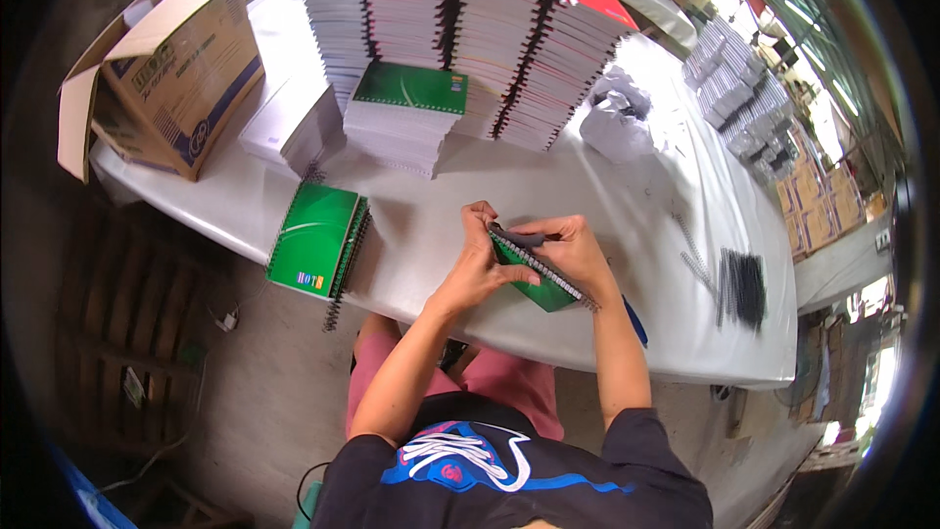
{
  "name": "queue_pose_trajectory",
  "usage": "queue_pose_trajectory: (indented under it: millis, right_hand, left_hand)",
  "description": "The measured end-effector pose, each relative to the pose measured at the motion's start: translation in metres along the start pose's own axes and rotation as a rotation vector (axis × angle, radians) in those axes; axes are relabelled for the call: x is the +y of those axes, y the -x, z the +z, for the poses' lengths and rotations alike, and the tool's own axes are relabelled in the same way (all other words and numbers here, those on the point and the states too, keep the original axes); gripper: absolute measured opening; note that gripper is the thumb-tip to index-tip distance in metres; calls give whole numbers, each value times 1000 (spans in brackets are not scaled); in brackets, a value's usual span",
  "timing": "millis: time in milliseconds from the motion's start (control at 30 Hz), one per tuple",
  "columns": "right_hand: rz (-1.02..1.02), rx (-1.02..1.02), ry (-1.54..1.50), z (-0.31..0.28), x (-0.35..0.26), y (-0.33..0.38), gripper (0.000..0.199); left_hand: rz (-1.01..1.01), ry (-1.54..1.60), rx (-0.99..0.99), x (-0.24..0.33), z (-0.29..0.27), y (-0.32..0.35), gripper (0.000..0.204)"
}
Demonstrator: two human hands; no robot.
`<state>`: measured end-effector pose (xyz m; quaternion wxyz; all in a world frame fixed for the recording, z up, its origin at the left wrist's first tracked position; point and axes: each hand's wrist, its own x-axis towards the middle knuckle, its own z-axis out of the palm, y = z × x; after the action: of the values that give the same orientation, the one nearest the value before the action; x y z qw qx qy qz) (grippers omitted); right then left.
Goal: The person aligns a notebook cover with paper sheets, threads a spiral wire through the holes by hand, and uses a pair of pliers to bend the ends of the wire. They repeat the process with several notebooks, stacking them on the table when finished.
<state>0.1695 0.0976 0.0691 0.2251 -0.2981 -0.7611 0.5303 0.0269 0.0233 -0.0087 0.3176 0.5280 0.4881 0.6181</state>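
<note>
A green spiral notebook (550, 296) is tilted up near the table's front edge, its coil running along the upper edge. My left hand (474, 267) grips it, thumb on the green cover and fingers at the coil's far end. My right hand (576, 253) is closed round a small dark tool (522, 238) laid along the same end of the coil; its exact kind is hard to make out. To the left lies a stack of green spiral notebooks (315, 233) with black coils. A thin dark blue object (634, 323) shows beside my right forearm.
Tall stacks of coil-bound notebooks (411, 10) stand behind, with a stack of loose sheets (397, 137) under green covers before them. An open carton (186, 69) is at left. Loose black coils (742, 289) lie right, and crumpled white plastic (619, 118) sits farther back.
</note>
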Motion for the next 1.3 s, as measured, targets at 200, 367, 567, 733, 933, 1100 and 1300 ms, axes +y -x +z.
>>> queue_pose_trajectory:
  millis: [200, 367, 567, 733, 933, 1100, 1300]
  right_hand:
    - [-54, 468, 507, -57, 34, 26, 35]
    - [457, 550, 998, -66, 51, 112, 61]
    - [435, 515, 1249, 11, 62, 168, 50]
    - [-20, 721, 696, 20, 25, 143, 44]
    - [-272, 558, 807, 44, -48, 114, 37]
    - [-271, 517, 799, 47, -50, 107, 36]
    - [-2, 265, 126, 45, -52, 111, 36]
  left_hand:
    - [1, 116, 73, -8, 0, 3, 61]
    - [-192, 121, 88, 11, -10, 6, 20]
    - [-221, 208, 304, 35, 13, 9, 23]
    - [26, -5, 390, 56, 23, 9, 28]
    - [240, -211, 392, 65, 23, 13, 31]
    - [310, -316, 413, 69, 18, 14, 37]
    - [387, -285, 458, 64, 23, 18, 44]
